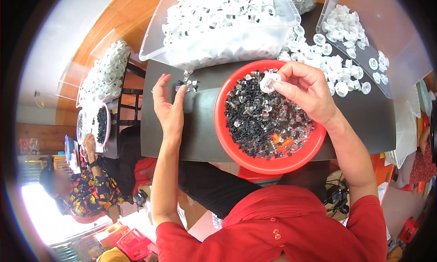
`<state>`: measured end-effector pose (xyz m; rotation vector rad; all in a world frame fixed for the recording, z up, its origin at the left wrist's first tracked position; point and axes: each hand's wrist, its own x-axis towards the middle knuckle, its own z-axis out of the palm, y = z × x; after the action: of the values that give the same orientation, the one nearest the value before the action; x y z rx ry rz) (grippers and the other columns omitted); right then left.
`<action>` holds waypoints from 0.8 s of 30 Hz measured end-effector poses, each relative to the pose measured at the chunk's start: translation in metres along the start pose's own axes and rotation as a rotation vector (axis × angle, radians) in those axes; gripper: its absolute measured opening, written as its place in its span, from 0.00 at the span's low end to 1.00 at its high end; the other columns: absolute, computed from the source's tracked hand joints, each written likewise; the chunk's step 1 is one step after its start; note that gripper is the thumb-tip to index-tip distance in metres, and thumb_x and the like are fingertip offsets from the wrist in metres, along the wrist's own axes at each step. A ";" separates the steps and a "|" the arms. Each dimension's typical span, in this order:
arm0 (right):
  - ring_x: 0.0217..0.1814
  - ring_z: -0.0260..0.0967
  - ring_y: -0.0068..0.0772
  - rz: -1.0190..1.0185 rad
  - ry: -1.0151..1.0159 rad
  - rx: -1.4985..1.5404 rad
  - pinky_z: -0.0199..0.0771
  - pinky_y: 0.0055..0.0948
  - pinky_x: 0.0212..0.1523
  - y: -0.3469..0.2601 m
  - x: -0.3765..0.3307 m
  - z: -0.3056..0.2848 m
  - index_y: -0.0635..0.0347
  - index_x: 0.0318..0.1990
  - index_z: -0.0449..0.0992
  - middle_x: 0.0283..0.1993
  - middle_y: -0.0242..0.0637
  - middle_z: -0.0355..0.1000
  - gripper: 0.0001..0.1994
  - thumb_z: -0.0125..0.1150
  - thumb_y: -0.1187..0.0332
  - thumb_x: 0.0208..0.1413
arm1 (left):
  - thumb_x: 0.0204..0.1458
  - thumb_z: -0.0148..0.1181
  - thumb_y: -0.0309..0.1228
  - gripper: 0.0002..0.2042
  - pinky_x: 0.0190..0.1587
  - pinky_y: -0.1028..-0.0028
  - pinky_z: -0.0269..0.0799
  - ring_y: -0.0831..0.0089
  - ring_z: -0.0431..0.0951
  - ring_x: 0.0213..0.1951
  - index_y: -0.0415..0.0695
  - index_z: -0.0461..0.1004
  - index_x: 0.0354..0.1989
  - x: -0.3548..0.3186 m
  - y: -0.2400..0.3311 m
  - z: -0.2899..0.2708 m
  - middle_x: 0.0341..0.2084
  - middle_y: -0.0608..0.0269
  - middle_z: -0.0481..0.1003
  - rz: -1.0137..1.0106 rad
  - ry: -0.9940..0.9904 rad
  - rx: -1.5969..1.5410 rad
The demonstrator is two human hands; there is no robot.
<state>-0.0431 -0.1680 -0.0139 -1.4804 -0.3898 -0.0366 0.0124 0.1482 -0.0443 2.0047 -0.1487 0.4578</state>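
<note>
Between thumb and fingers of my right hand [309, 91] is a small round white plastic piece [268, 82], held over the red basin [223, 139]. Small black parts [248, 134] and clear plastic bits [289, 116] fill that basin. My left hand [169, 109] hovers at the table's left part, fingers apart and nothing in them. Just beyond its fingertips lies a little cluster of clear and dark bits [187, 85] on the dark table [200, 139].
A large clear bin [218, 52] heaped with white pieces stands at the back. Loose white round pieces [341, 73] spread at the back right, beside another clear bin [400, 48]. At the left, a co-worker [91, 189] sits at a second table with a basin [107, 125].
</note>
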 end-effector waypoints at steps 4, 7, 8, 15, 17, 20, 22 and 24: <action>0.30 0.65 0.10 0.000 0.005 0.004 0.66 0.14 0.31 -0.001 0.001 0.002 0.63 0.33 0.74 0.30 0.25 0.70 0.06 0.63 0.71 0.55 | 0.45 0.69 0.40 0.30 0.64 0.62 0.55 0.57 0.61 0.63 0.37 0.68 0.55 0.008 -0.008 0.009 0.60 0.49 0.63 0.020 -0.050 0.386; 0.31 0.65 0.11 0.009 -0.002 0.003 0.66 0.15 0.32 0.003 0.000 0.002 0.64 0.33 0.74 0.31 0.25 0.70 0.06 0.63 0.71 0.55 | 0.43 0.68 0.44 0.31 0.63 0.61 0.54 0.56 0.61 0.62 0.36 0.70 0.53 0.022 -0.008 0.020 0.58 0.49 0.64 -0.099 -0.078 0.492; 0.31 0.65 0.11 0.006 -0.003 0.002 0.66 0.15 0.32 0.002 0.000 0.002 0.64 0.33 0.74 0.31 0.25 0.70 0.06 0.63 0.71 0.55 | 0.44 0.66 0.43 0.26 0.61 0.60 0.55 0.56 0.63 0.61 0.37 0.73 0.48 0.024 -0.009 0.024 0.57 0.50 0.65 -0.081 -0.042 0.506; 0.31 0.65 0.10 -0.005 0.001 0.011 0.66 0.14 0.31 -0.001 -0.001 0.002 0.64 0.33 0.74 0.30 0.24 0.69 0.06 0.63 0.71 0.55 | 0.43 0.66 0.43 0.16 0.52 0.67 0.65 0.63 0.72 0.50 0.46 0.78 0.37 0.029 -0.021 0.027 0.52 0.59 0.69 -0.088 0.023 0.622; 0.31 0.64 0.10 0.001 0.001 0.016 0.66 0.14 0.31 -0.002 -0.001 0.003 0.64 0.33 0.74 0.30 0.24 0.69 0.06 0.63 0.71 0.55 | 0.43 0.66 0.44 0.15 0.52 0.67 0.64 0.63 0.72 0.48 0.48 0.78 0.35 0.030 -0.022 0.028 0.49 0.59 0.70 -0.003 0.068 0.674; 0.30 0.64 0.09 -0.012 -0.006 0.012 0.66 0.14 0.31 -0.003 0.000 0.003 0.63 0.33 0.73 0.30 0.23 0.69 0.06 0.63 0.71 0.55 | 0.42 0.67 0.46 0.17 0.54 0.65 0.63 0.61 0.71 0.50 0.47 0.78 0.35 0.029 -0.012 0.027 0.48 0.60 0.70 -0.071 0.027 0.610; 0.29 0.64 0.09 -0.023 -0.007 0.021 0.66 0.14 0.30 -0.004 0.000 0.002 0.63 0.32 0.73 0.30 0.23 0.69 0.06 0.63 0.71 0.56 | 0.42 0.66 0.46 0.18 0.57 0.61 0.58 0.61 0.68 0.53 0.46 0.77 0.35 0.029 -0.006 0.031 0.47 0.59 0.70 -0.096 0.015 0.613; 0.29 0.64 0.09 -0.027 -0.007 0.018 0.66 0.14 0.30 -0.004 -0.001 0.002 0.63 0.32 0.73 0.30 0.23 0.69 0.06 0.63 0.71 0.56 | 0.42 0.66 0.46 0.19 0.59 0.57 0.53 0.61 0.66 0.55 0.45 0.76 0.35 0.031 -0.003 0.034 0.47 0.58 0.69 -0.123 0.005 0.616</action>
<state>-0.0454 -0.1663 -0.0104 -1.4580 -0.4142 -0.0493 0.0501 0.1230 -0.0488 2.5950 0.1384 0.4655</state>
